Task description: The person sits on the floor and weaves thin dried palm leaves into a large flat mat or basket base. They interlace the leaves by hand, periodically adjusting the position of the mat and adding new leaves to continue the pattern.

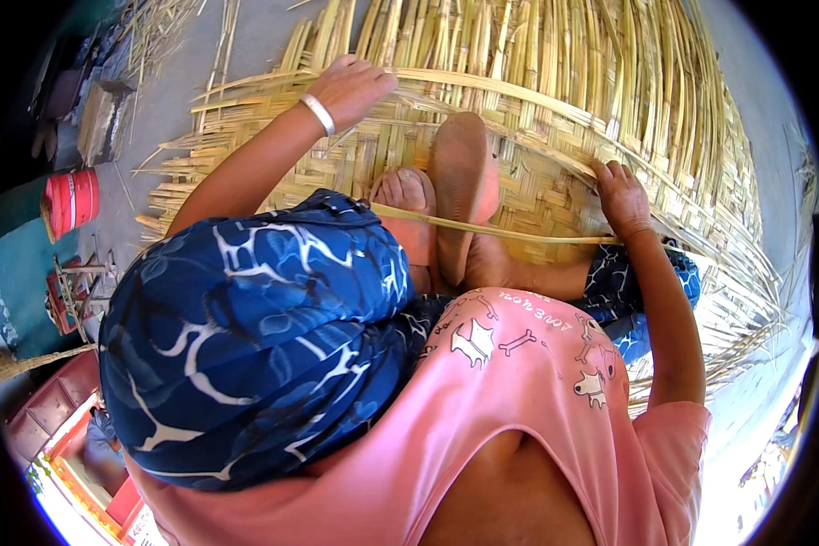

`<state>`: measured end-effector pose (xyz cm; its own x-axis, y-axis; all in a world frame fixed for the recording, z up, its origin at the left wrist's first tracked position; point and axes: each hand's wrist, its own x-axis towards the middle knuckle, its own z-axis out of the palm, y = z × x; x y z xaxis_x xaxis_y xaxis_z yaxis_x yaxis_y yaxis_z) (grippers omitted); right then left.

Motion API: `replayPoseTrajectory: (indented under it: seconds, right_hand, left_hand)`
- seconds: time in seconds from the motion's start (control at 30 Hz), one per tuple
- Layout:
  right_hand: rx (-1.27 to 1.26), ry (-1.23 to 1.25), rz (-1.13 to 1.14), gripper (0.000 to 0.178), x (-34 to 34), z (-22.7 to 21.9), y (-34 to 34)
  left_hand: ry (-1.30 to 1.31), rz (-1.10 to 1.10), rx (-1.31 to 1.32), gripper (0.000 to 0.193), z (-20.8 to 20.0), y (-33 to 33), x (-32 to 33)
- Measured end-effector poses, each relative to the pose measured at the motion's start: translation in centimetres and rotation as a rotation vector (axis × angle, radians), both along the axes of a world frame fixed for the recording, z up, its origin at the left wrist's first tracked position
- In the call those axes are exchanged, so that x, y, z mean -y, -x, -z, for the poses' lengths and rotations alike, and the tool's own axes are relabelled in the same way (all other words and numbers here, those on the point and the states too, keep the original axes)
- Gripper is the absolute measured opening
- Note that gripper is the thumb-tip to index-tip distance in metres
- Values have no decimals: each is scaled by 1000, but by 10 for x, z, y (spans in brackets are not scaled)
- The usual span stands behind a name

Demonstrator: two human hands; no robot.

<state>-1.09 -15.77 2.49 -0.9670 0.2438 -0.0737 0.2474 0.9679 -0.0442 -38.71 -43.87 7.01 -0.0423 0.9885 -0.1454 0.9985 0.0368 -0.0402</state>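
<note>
Split-reed mat (541, 205) lies in front of you, under your 2 feet (458, 182), and looks only partly woven. At left, its reed ends jut out uneven. Your left hand (350, 91) curls its fingers at a long pale strip (510, 86); whether they close on it, I cannot tell. Mid-mat, crossed weave shows around your feet; beyond the strip the parallel reeds (464, 41) look uncrossed, so that part seems left to weave. Your right hand (622, 196) bends its fingers at the crosswise strips, its hold unclear. For surroundings, 1 red tub (71, 202) sits far left, then grey floor (177, 100) with scattered reeds; more floor shows at right.
</note>
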Motion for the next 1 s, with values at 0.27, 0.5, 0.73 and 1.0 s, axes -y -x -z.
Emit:
replayPoseTrajectory:
  seconds: [0.27,0.5,0.73,1.0]
  right_hand:
    - [13,-35,90,26,-5,8,-7]
    - [99,-85,116,20,1,3,4]
    - [122,-169,137,17,6,11,10]
    - [88,-142,155,12,4,12,5]
  left_hand:
    - [-132,48,-9,17,-36,-19,-13]
    - [233,-225,183,13,-6,-28,-7]
    - [256,-252,163,12,-31,-44,-17]
    - [276,-253,11,13,-51,-53,-37]
